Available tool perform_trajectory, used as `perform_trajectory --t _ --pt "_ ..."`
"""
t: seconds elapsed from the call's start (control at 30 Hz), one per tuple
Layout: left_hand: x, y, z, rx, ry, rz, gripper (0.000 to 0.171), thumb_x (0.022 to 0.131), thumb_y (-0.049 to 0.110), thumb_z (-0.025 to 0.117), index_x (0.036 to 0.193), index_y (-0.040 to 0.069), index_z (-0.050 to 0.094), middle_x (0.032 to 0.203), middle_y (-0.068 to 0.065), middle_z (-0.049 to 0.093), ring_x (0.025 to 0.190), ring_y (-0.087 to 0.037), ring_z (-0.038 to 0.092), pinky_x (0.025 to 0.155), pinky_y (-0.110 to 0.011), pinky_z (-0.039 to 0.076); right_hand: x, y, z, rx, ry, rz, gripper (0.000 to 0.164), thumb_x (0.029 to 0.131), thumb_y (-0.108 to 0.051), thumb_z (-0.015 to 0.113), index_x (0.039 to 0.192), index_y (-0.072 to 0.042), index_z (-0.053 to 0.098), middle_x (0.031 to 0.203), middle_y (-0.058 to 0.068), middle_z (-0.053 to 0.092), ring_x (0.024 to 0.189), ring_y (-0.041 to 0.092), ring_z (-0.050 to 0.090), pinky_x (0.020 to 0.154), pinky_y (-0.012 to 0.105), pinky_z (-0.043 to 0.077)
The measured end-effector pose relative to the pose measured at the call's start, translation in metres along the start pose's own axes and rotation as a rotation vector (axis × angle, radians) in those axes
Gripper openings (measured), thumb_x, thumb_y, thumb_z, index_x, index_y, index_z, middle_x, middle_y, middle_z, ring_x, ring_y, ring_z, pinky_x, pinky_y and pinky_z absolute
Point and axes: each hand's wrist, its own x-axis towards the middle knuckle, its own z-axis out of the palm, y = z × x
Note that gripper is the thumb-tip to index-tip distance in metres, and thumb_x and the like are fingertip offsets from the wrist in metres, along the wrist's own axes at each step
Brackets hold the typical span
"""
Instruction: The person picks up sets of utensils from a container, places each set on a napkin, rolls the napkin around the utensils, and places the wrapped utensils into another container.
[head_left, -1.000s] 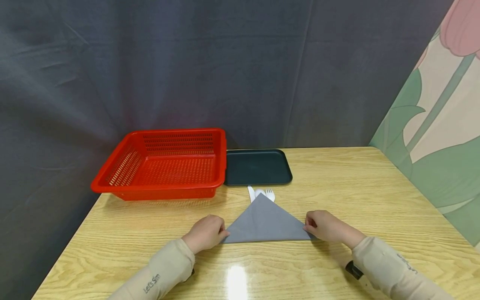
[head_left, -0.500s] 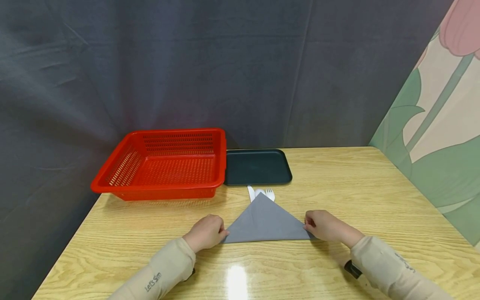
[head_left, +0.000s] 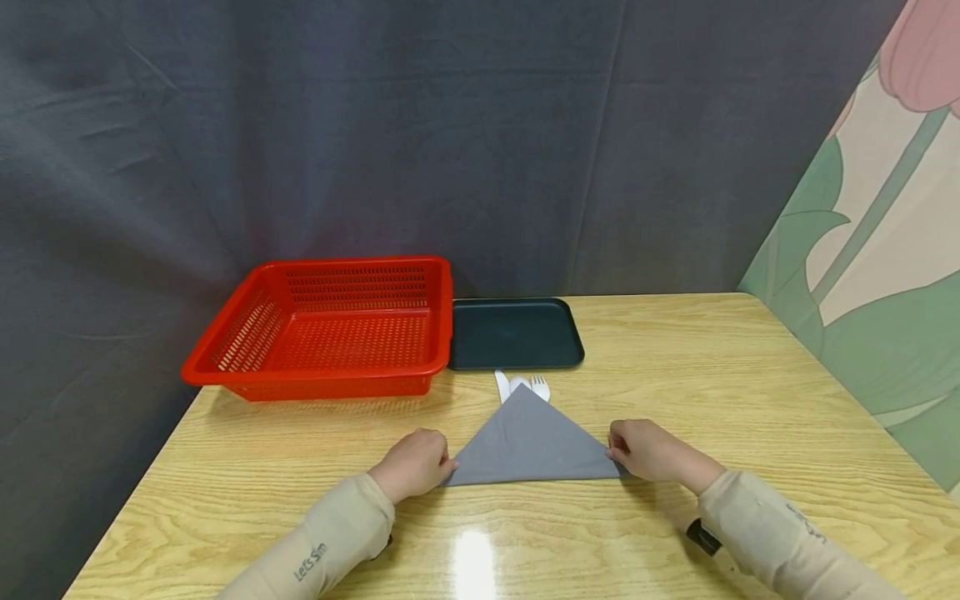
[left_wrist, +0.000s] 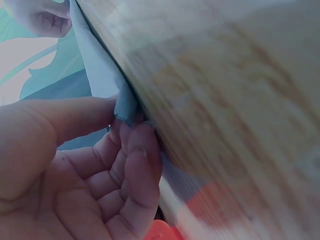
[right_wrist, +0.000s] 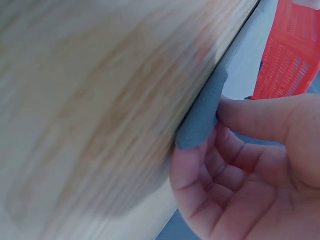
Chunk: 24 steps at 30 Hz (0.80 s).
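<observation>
Behind the light wood-grain worktop (head_left: pixel 712 375), a dark blue-grey fabric curtain (head_left: pixel 375 150) forms the backdrop; a wall painted with pink and green flowers (head_left: pixel 885 292) rises well beyond the right grip (head_left: pixel 643 450), on its outer side.

The grey, triangular folded cloth (head_left: pixel 532 450) lies on the worktop between the two grips, long edge toward the person, apex pointing away. The left grip (head_left: pixel 414 464) pinches the left corner between thumb and curled fingers; the right grip pinches the opposite corner likewise. Gripping both ends at once presumably holds the near edge straight and level and stops the cloth from skewing.

Ahead of the grips and centred between them, the tips of a white knife (head_left: pixel 502 387), a white round-headed utensil (head_left: pixel 519 383), apparently a spoon, and a white fork (head_left: pixel 541 388) project past the apex. The remainder is hidden by the cloth; the central position probably leaves equal cloth on either side.

Farther ahead, between the grips, rests a dark rectangular tray with rounded corners (head_left: pixel 517 333). Just beside it, ahead and to the left of the left grip, stands a red perforated plastic basket (head_left: pixel 318 387). Both sit apart from the grips, presumably to leave working room around the cloth.
</observation>
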Motion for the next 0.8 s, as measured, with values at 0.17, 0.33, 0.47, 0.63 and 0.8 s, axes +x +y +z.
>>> perform_trajectory --t 0.17,0.33,0.47,0.63,0.8 --pt "0.0 0.002 0.0 0.03 -0.008 -0.005 0.028 0.084 0.014 0.066 0.059 0.006 0.059 0.058 -0.001 0.051 0.053 -0.012 0.041 0.053 -0.025 0.036 0.0 -0.002 0.001 -0.029 0.01 0.002 0.02 0.088 -0.01 0.061 0.071 -0.01 0.049 0.062 -0.003 0.045 0.056 0.008 0.036 0.051 0.02 0.03" --pt "-0.001 0.004 0.0 0.094 0.01 0.008 0.029 0.085 0.015 0.066 0.058 0.008 0.058 0.058 0.001 0.052 0.053 -0.01 0.042 0.052 -0.025 0.037 0.001 -0.004 0.003 -0.078 0.065 -0.014 0.021 0.084 -0.008 0.065 0.071 -0.01 0.049 0.063 -0.003 0.046 0.058 0.008 0.038 0.052 0.021 0.031" --pt "-0.001 0.007 0.002 0.142 0.05 0.009 0.023 0.083 0.015 0.068 0.064 0.008 0.058 0.061 0.0 0.054 0.055 -0.011 0.046 0.051 -0.025 0.039 0.003 -0.009 0.003 -0.13 0.133 -0.063 0.025 0.078 0.0 0.068 0.07 -0.011 0.047 0.063 -0.004 0.044 0.059 0.007 0.037 0.052 0.02 0.031" --pt "0.001 0.009 0.006 0.207 0.139 0.067 0.017 0.077 0.011 0.074 0.079 0.009 0.057 0.072 -0.002 0.054 0.063 -0.017 0.053 0.053 -0.025 0.042 0.007 -0.02 0.006 -0.192 0.14 -0.086 0.027 0.071 0.011 0.063 0.074 -0.012 0.05 0.065 -0.003 0.048 0.059 0.008 0.038 0.051 0.02 0.032" --pt "0.004 0.012 0.01 0.283 0.16 0.267 0.032 0.082 0.0 0.065 0.109 0.016 0.062 0.092 -0.004 0.058 0.078 -0.018 0.052 0.063 -0.026 0.045 0.008 -0.024 0.012 -0.273 0.156 -0.158 0.036 0.07 0.012 0.066 0.093 -0.013 0.055 0.073 -0.002 0.053 0.058 0.007 0.041 0.047 0.019 0.034"
